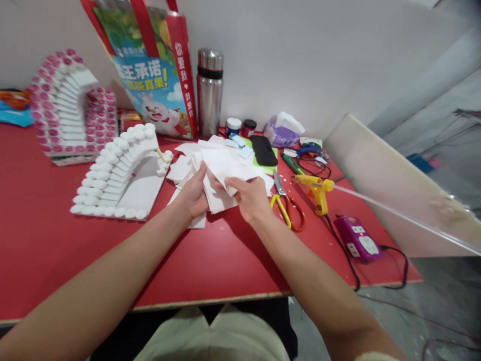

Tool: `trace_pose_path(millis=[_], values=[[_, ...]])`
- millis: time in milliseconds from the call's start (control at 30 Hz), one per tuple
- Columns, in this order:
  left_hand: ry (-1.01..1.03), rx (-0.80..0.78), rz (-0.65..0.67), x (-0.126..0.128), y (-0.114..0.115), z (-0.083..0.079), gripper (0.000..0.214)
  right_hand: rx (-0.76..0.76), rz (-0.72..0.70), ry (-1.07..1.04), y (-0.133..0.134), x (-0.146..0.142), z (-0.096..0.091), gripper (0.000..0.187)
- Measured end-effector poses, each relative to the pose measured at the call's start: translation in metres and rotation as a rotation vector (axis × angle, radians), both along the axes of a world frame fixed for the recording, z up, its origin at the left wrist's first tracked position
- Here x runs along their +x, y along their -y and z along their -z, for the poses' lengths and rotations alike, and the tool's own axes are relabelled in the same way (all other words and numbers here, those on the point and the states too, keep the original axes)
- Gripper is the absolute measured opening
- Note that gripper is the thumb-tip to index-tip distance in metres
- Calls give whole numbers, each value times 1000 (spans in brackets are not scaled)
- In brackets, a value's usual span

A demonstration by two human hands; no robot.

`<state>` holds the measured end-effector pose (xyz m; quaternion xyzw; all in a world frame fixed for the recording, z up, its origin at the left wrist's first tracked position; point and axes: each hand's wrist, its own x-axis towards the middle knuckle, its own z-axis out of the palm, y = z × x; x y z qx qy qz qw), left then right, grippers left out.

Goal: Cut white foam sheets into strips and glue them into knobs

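- Gripped at the middle of the worktop (56, 235), a little toward the far edge: a loose stack of white foam pieces (221, 168), flat, cut in irregular squares, fanned and overlapping, with more lying under and behind.
- Clasped around the stack's left side by the left hand (193, 196), thumb on top and fingers under.
- Pinched on the right side by the right hand (251, 200), fingers closed on the top pieces.
- Near the far left corner: a stepped foam model studded with pink caps (71, 105).
- Just in front of it, close to the left hand: a white stepped model (120, 175) edged with white caps, lying tilted.
- Along the far edge, against the wall: a printed shopping bag (154, 75), a steel flask (209, 93), two small jars (233, 125), a black case (263, 150).
- Just right of the right hand: yellow-and-red-handled scissors (286, 206), lying flat, blades toward the far edge.
- Beside them: a yellow glue gun (316, 190), standing, with its cord running toward the near edge.
- Near the right corner: a purple power strip (357, 240).
- Leaning along the right edge: a white board (394, 185).
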<state>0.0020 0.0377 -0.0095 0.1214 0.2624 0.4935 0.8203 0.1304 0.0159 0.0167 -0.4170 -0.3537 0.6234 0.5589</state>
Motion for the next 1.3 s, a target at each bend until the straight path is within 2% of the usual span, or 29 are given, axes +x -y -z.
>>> trace_pose_path(millis=[100, 467, 533, 633, 700, 767, 833, 933, 1000, 1033, 1100, 1167, 1233, 1300], values=[[41, 7, -50, 0, -3, 2, 52, -39, -38, 0, 3, -5, 3, 29], [62, -91, 17, -4, 0, -3, 60, -55, -129, -4, 10, -8, -1, 28], [56, -86, 18, -6, 1, -3, 53, -70, -155, 3, 11, -9, 1, 26], [-14, -55, 27, -6, 1, -1, 28, -75, -180, 37, 12, -8, 1, 29], [-85, -35, 18, -7, 1, -3, 23, -58, -217, 77, 10, -2, -2, 33], [-117, 5, 0, -9, 2, -8, 37, -14, -224, 151, 4, 11, -7, 35], [-98, 88, 14, -13, 5, -15, 44, 66, -99, 257, -8, 32, -11, 38], [-95, 286, 191, -20, 15, -24, 44, 254, 224, 373, -33, 63, -9, 38], [-135, 367, 440, -21, 25, -26, 47, 410, 336, 532, -50, 71, -2, 35], [-184, 364, 578, -21, 30, -26, 47, 502, 301, 674, -58, 68, 2, 34], [-288, 355, 756, -19, 38, -25, 42, 669, 146, 937, -70, 51, 9, 43], [-367, 363, 845, -18, 42, -23, 36, 799, -54, 1183, -80, 20, 10, 62], [-420, 385, 874, -18, 42, -22, 35, 780, -158, 1407, -89, -13, 7, 81], [-443, 403, 888, -19, 41, -21, 39, 734, -267, 1543, -95, -42, 3, 93]])
